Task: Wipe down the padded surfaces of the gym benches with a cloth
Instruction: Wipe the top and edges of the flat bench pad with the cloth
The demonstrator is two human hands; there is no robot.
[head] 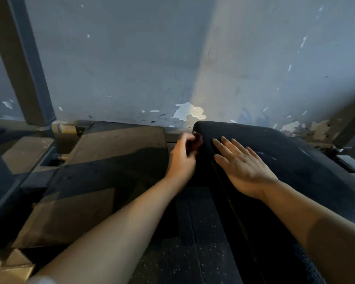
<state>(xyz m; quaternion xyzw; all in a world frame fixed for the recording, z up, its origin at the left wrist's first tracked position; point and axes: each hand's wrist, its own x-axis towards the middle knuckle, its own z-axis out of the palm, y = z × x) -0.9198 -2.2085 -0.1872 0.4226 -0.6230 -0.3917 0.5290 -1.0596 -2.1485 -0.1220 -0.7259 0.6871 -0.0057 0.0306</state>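
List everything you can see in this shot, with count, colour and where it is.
bench pad: one, black, right, its end near the wall
cloth: one, dark reddish, at the pad's left edge
metal plate: one, grey-brown, left of the pad
steel post: one, grey, far left
wall: one, blue-grey, peeling, behind
floor: one, dark, speckled, below
left hand: one, grips the cloth
right hand: one, flat on the pad

Right hand flat on bench pad, left hand pinching cloth
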